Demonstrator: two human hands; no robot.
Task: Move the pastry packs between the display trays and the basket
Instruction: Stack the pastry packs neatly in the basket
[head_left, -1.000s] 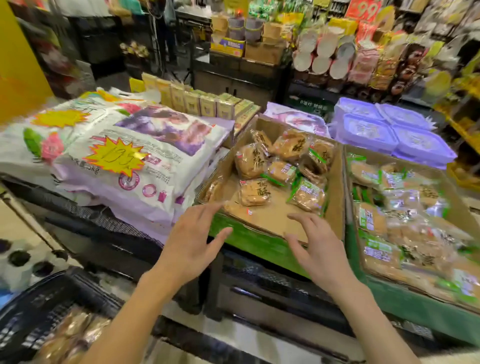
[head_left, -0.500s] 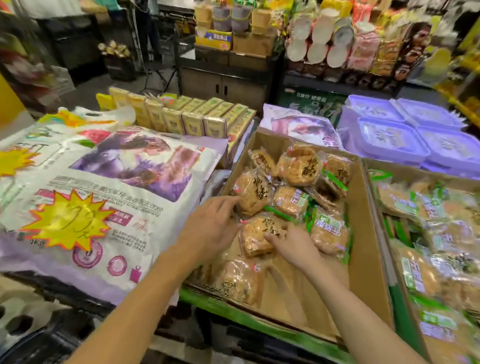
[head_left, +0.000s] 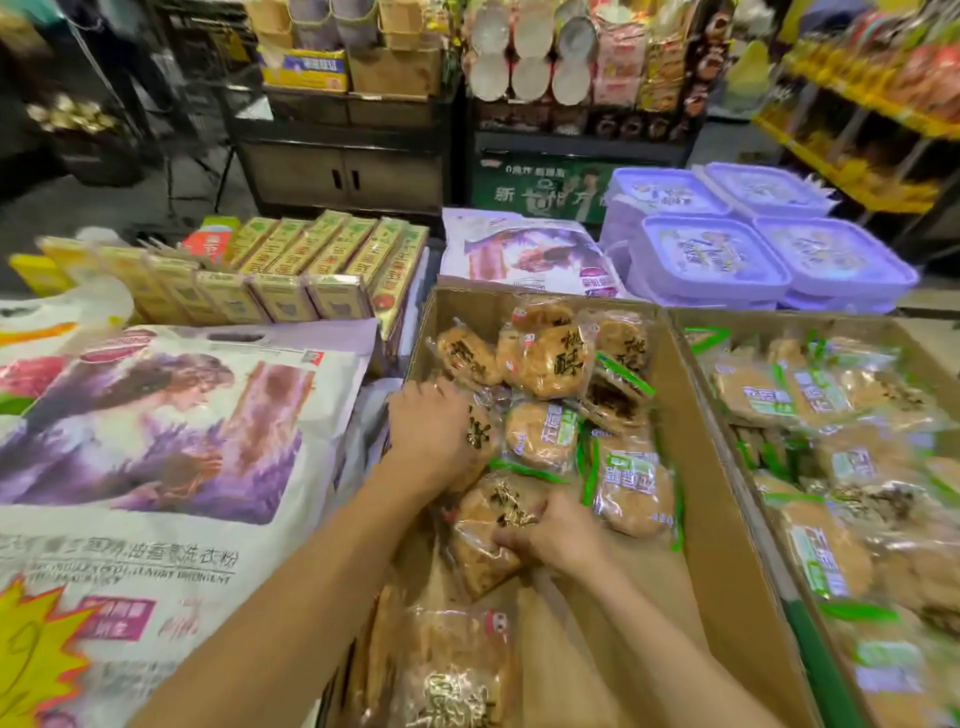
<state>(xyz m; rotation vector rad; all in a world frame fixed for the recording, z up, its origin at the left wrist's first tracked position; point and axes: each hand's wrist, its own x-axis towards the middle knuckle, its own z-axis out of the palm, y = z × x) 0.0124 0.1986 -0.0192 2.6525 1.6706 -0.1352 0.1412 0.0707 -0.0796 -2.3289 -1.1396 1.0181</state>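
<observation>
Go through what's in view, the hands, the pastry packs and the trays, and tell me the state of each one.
Left hand: grips a pastry pack in the left tray.
Right hand: grips a pastry pack, still in the tray.
Left tray: partly filled, bare cardboard showing.
Right tray: full of green-labelled packs.
Purple tubs: lids on, stacked.
Detergent bag: lying flat.

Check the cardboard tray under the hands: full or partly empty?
Partly empty. Pastry packs crowd the far half of the cardboard tray, while bare brown floor shows on its near right side.
</observation>
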